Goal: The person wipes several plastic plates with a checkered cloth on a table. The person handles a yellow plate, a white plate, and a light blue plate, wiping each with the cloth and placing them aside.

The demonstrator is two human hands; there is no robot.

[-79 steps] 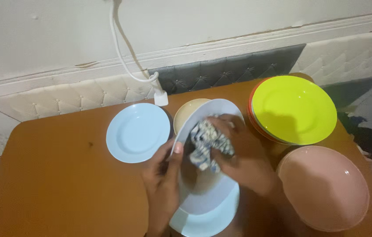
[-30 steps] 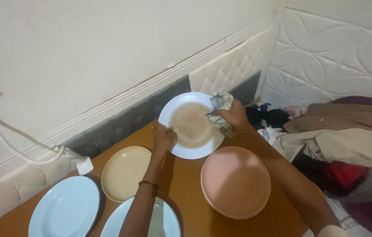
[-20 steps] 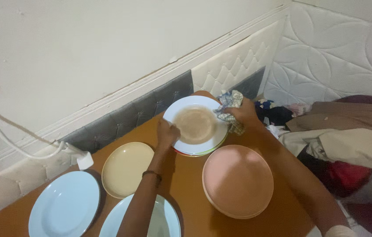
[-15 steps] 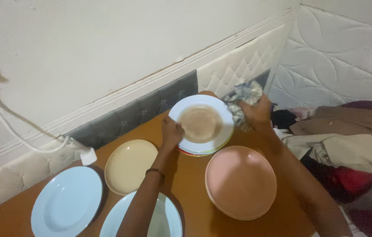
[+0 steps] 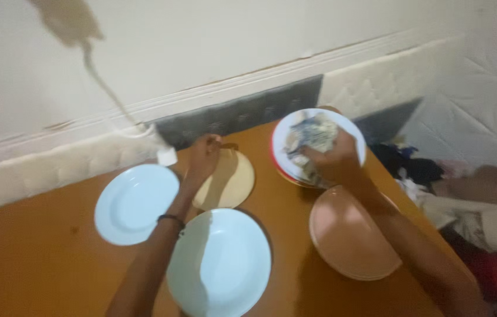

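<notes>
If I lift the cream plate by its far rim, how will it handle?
The cream plate looks rigid and shallow, so it should lift in one piece. Its glossy surface may be slippery. The left hand is at its far rim, where a one-sided grip would probably tilt it.

A cloth (image 5: 310, 138) lies on the stacked plates (image 5: 286, 170), behind another plate (image 5: 351, 238).

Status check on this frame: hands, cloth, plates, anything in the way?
Right hand grips crumpled cloth above white plate on the stack. Left hand over cream plate, grip blurred. Nothing in the way.
</notes>
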